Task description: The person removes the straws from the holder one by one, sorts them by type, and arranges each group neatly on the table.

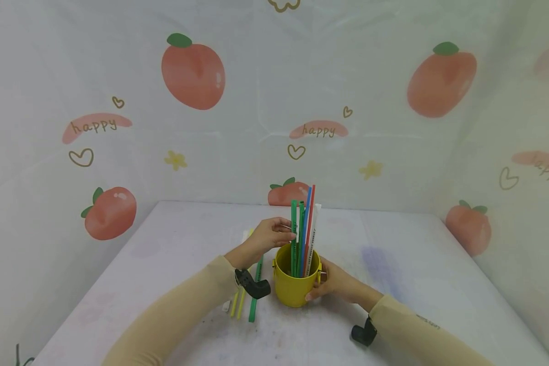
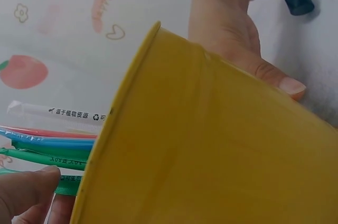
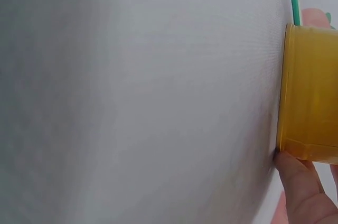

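Left hand [image 1: 269,236] has a green straw [image 1: 294,216] pinched, long axis pretty much upright, bottom end in the yellow bucket [image 1: 290,293] below the pinch. Right hand [image 1: 336,282]'s gripping the bucket's side.

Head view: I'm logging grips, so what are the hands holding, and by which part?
The right hand grips the yellow bucket by its side, thumb near the base; the left hand pinches a green straw above the bucket's rim.

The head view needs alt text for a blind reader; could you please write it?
A left-hand grip pinches a green straw in a yellow bucket of straws while a right-hand grip holds the bucket's side. Loose straws lie on the table alongside.
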Demonstrator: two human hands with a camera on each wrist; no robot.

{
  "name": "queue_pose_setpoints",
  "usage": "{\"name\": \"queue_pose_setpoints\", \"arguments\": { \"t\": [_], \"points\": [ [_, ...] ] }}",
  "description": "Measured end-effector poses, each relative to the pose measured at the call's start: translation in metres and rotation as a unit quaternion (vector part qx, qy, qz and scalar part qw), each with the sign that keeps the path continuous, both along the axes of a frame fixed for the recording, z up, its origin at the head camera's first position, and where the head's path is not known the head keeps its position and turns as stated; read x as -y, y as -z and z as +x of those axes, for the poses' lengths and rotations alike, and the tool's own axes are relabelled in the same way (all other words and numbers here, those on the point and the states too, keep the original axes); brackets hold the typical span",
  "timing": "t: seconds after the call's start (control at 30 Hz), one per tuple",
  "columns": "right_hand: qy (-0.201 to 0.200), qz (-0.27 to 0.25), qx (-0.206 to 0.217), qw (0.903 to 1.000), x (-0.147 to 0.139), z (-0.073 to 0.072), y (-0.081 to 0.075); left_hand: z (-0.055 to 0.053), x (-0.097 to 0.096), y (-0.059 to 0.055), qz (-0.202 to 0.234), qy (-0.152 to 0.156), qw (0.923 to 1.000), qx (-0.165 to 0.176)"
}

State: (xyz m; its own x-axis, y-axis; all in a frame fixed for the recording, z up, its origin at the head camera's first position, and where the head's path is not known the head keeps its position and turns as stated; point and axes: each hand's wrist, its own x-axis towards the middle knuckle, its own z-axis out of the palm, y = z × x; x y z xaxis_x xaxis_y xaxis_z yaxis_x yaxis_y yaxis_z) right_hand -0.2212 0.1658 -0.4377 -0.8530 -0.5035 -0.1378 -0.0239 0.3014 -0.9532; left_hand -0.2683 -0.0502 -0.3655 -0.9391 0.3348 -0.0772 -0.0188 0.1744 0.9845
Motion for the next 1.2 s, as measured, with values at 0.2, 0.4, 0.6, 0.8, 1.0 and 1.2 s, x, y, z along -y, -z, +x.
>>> {"name": "queue_pose_setpoints", "arguments": {
  "t": [0.2, 0.4, 0.6, 0.8, 1.0, 1.2],
  "points": [
    [0.001, -0.001, 0.003, 1.0000, -0.0004, 0.0002, -0.0003, 0.0006, 0.0005, 0.0001, -0.007, 0.008, 0.9999, -0.008],
    [0.003, 0.004, 0.002, 1.0000, 0.0001, -0.0003, -0.0001, 0.0016, 0.0012, 0.0014, -0.007, 0.006, 0.9999, -0.013],
    [-0.002, -0.003, 0.004, 1.0000, 0.0002, 0.0004, -0.0004, 0.0028, 0.0013, 0.0012, 0.001, 0.003, 0.9999, -0.012],
    [-0.004, -0.011, 0.007, 0.9999, -0.0001, 0.0008, -0.0004, 0.0020, 0.0023, 0.0003, 0.017, 0.001, 0.9998, -0.009],
    [0.006, 0.001, 0.006, 1.0000, 0.0008, 0.0004, -0.0003, 0.0009, 0.0045, 0.0002, 0.037, -0.007, 0.9993, -0.002],
    [0.008, 0.003, 0.009, 0.9999, 0.0014, 0.0002, -0.0004, 0.0016, 0.0077, -0.0031, 0.065, -0.015, 0.9978, -0.003]
  ]
}}
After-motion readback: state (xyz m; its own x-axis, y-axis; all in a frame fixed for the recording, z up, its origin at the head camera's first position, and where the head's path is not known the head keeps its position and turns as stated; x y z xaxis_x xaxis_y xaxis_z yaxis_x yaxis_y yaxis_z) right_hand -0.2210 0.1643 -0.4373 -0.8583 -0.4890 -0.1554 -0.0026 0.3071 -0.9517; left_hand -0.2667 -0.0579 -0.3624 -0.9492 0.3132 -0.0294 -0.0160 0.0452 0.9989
